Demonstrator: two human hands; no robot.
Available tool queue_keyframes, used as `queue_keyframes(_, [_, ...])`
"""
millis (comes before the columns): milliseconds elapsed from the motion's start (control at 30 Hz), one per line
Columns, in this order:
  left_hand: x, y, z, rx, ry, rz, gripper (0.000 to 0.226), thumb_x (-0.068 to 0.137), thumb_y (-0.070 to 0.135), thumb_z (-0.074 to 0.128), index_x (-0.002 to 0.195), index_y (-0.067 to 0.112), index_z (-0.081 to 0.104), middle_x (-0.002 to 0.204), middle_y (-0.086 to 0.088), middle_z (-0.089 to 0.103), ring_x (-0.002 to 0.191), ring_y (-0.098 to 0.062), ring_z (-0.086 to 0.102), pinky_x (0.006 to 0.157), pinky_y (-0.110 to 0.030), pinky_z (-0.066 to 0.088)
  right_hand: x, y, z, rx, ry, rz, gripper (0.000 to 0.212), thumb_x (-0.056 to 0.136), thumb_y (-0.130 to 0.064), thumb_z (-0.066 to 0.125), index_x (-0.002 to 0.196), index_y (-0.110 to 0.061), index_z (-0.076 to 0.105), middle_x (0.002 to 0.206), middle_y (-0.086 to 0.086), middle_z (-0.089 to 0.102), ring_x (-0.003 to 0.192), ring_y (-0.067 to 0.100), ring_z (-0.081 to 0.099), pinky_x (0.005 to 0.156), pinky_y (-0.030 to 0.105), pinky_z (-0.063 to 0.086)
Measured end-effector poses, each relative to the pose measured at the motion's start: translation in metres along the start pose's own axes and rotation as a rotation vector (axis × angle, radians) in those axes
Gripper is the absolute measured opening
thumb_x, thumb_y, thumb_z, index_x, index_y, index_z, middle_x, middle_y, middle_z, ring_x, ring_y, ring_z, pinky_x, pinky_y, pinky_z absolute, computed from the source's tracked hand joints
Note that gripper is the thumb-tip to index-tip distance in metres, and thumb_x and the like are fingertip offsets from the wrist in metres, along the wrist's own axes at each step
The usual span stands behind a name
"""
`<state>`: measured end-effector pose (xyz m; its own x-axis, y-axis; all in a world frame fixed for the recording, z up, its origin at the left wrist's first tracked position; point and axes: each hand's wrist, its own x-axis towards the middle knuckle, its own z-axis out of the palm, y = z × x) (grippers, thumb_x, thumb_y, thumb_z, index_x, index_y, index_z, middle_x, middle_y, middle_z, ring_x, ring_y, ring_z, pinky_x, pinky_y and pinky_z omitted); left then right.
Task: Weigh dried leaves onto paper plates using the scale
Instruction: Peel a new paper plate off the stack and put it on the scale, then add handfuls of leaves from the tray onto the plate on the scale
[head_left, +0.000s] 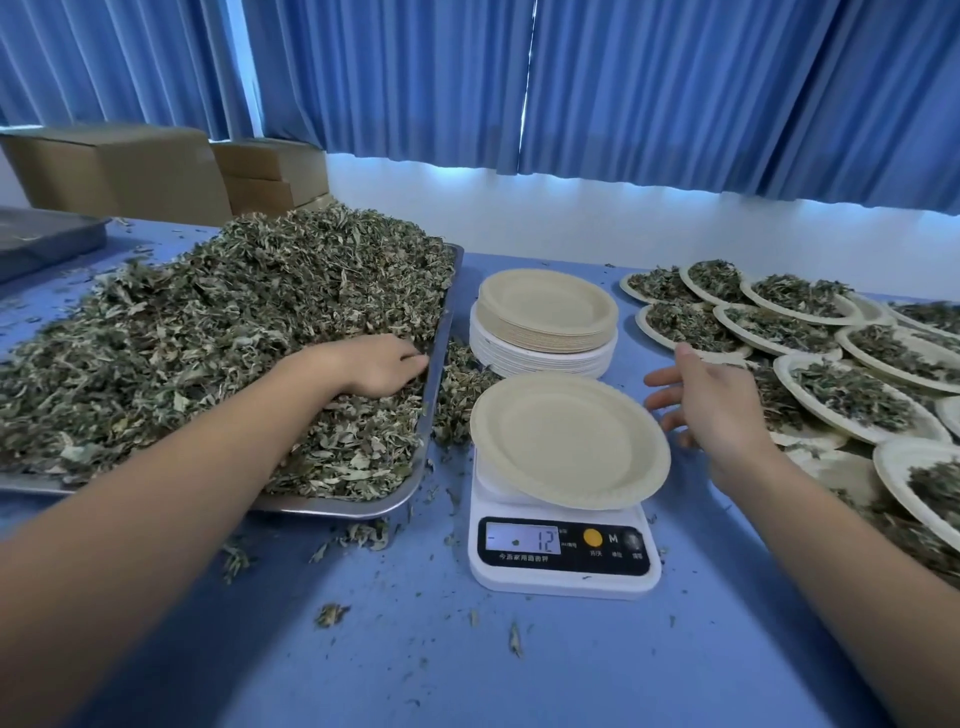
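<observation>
A white digital scale (563, 566) stands at the centre of the blue table; its display reads 12. An empty paper plate (569, 439) lies on it. A big heap of dried leaves (218, 332) fills a metal tray (395, 504) on the left. My left hand (382, 364) is dug into the leaves near the tray's right rim, its fingers curled into them. My right hand (711, 400) hovers just right of the plate, fingers spread, holding nothing. A stack of empty paper plates (545, 322) sits behind the scale.
Several plates filled with leaves (852, 389) crowd the right side of the table. Loose leaves (462, 389) lie between tray and scale, and crumbs are scattered over the blue tabletop (467, 665). Cardboard boxes (119, 171) and another metal tray (41, 239) stand at the back left, with blue curtains behind.
</observation>
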<state>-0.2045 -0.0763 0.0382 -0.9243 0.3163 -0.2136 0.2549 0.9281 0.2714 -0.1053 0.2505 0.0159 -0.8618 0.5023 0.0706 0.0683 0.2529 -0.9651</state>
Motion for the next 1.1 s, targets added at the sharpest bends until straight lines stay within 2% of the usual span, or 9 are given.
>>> queue_keyframes(100, [-0.014,0.009,-0.007,-0.047,-0.003,0.064,0.053,0.109,0.043,0.028,0.144,0.011,0.051,0.132,-0.001,0.057,0.120,-0.018,0.052,0.115,-0.040,0.035,-0.001,0.011,0.001,-0.009,0.021,-0.030,0.053,0.107,-0.048,0.044,0.090,-0.007,0.075,0.075,0.012,0.073,0.044,0.020,0.050,0.042,0.030,0.033])
queue_keyframes(200, [-0.029,0.012,-0.021,-0.022,-0.128,0.069,0.050,0.105,0.042,0.044,0.152,0.023,0.042,0.158,0.002,0.040,0.142,-0.020,0.038,0.119,-0.042,0.025,-0.001,0.015,-0.003,0.000,0.026,-0.053,0.054,0.107,-0.047,0.044,0.087,-0.007,0.075,0.067,0.007,0.072,0.042,0.019,0.050,0.037,0.028,0.033])
queue_keyframes(300, [-0.044,0.007,-0.038,-0.029,-0.312,0.057,0.071,0.091,0.036,0.068,0.154,0.031,0.037,0.160,0.006,0.035,0.143,-0.018,0.036,0.122,-0.047,0.026,-0.003,0.018,-0.003,-0.014,0.032,-0.058,0.053,0.106,-0.046,0.045,0.085,-0.007,0.075,0.060,0.002,0.070,0.039,0.015,0.049,0.037,0.027,0.034])
queue_keyframes(367, [-0.046,0.007,-0.040,0.087,-0.306,0.068,0.074,0.090,0.027,0.070,0.156,0.030,0.035,0.161,0.005,0.034,0.145,-0.018,0.036,0.122,-0.046,0.028,-0.003,0.019,-0.002,-0.041,0.038,-0.068,0.054,0.106,-0.045,0.044,0.084,-0.008,0.076,0.060,0.002,0.070,0.039,0.014,0.050,0.040,0.028,0.035])
queue_keyframes(567, [-0.036,0.011,-0.030,0.080,-0.099,0.022,0.056,0.089,0.013,0.072,0.142,0.023,0.056,0.147,-0.002,0.051,0.117,-0.020,0.057,0.103,-0.035,0.044,-0.001,0.024,0.001,-0.090,0.039,-0.091,0.058,0.106,-0.048,0.042,0.078,-0.010,0.077,0.065,0.006,0.074,0.040,0.014,0.056,0.054,0.032,0.039])
queue_keyframes(633, [-0.033,0.011,-0.033,0.112,-0.086,-0.010,0.051,0.090,0.013,0.072,0.139,0.019,0.059,0.140,0.000,0.057,0.106,-0.017,0.058,0.096,-0.031,0.043,0.002,0.022,0.003,-0.088,0.047,-0.073,0.058,0.106,-0.046,0.043,0.077,-0.009,0.076,0.063,0.006,0.073,0.039,0.014,0.055,0.052,0.032,0.038])
queue_keyframes(767, [-0.027,0.020,-0.042,0.132,-0.047,-0.063,0.040,0.089,0.016,0.074,0.129,0.016,0.066,0.131,-0.001,0.062,0.106,-0.022,0.060,0.096,-0.036,0.049,0.010,0.014,0.006,-0.060,0.065,-0.018,0.057,0.107,-0.044,0.042,0.078,-0.007,0.075,0.057,0.005,0.070,0.036,0.016,0.053,0.045,0.030,0.035])
queue_keyframes(967, [-0.021,0.025,-0.036,-0.053,0.343,-0.133,0.049,0.078,0.015,0.083,0.125,0.016,0.068,0.130,-0.011,0.063,0.102,-0.030,0.062,0.093,-0.040,0.054,0.007,0.024,0.005,-0.040,0.066,-0.066,0.060,0.107,-0.044,0.041,0.075,-0.007,0.075,0.062,0.010,0.070,0.040,0.014,0.055,0.046,0.031,0.039])
queue_keyframes(1100, [-0.023,0.025,-0.024,-0.221,0.627,-0.124,0.053,0.081,0.009,0.078,0.130,0.024,0.065,0.132,-0.008,0.063,0.080,-0.021,0.064,0.071,-0.032,0.052,0.006,0.023,0.004,-0.044,0.049,-0.086,0.061,0.107,-0.044,0.041,0.075,-0.005,0.075,0.059,0.010,0.070,0.040,0.015,0.054,0.045,0.030,0.038])
